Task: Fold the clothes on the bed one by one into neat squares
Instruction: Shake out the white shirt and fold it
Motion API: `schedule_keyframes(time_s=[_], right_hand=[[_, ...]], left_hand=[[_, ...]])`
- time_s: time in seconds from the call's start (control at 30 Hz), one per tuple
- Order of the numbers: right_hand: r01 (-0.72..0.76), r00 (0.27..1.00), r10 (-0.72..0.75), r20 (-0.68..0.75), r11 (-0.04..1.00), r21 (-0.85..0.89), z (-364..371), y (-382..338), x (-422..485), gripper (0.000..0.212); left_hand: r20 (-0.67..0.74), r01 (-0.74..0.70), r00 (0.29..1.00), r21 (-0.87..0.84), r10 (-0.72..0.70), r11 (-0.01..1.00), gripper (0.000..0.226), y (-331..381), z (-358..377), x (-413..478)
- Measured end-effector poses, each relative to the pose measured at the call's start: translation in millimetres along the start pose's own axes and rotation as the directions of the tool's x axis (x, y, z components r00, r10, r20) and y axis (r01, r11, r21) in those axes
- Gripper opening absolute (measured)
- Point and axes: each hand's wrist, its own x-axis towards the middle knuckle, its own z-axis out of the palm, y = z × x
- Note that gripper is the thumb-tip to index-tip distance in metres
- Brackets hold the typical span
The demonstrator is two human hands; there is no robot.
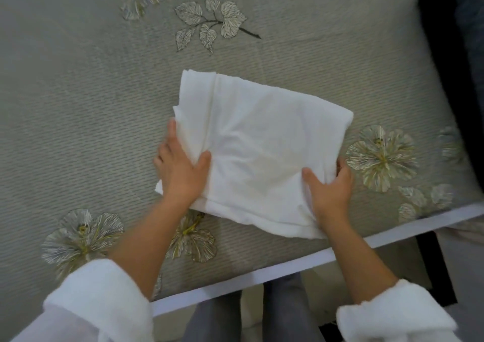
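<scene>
Gripping the near corners of a white garment [259, 142] on the bed [78, 105], the left hand [180, 171] and right hand [331, 188] pinch cloth; it looks nearly square already, with perhaps one tidy-up left

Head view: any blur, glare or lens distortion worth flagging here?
Head view: soft even light, no glare; the white garment is nearly blown out, with faint folds. Both hands are reasonably sharp; the sleeves and frame edges smear. The wide lens bows the bed edge.
</scene>
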Motion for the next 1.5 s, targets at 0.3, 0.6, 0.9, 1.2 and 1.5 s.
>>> schedule_keyframes(time_s=[0.3,0.6,0.9,1.2,1.5], right_hand=[[-0.417,0.858,0.296,0.419,0.879,0.232,-88.3,-53.7,4.9,0.026],[-0.338,0.893,0.177,0.413,0.87,0.359,-253.9,-86.6,14.2,0.048],[-0.135,0.974,-0.006,0.225,0.784,0.606,-425.8,-108.6,68.8,0.057],[-0.048,0.996,0.092,-0.004,0.562,0.825,-474.3,-93.7,153.2,0.04],[-0.31,0.94,0.337,-0.052,0.909,0.277,-399.9,-51.4,216.1,0.09]], left_hand=[[0.395,0.459,0.852,-0.243,-0.345,0.854,0.03,64.6,-63.8,-16.6],[0.447,0.19,0.894,-0.297,-0.04,0.936,0.047,223.9,-69.2,-69.0],[0.439,-0.152,0.821,-0.447,0.364,0.881,0.033,449.5,-18.4,-79.5],[0.409,-0.578,0.63,-0.321,0.66,0.75,0.025,645.0,80.7,-57.1],[0.438,-0.644,0.761,0.6,0.479,0.475,0.062,620.2,209.6,-11.4]])
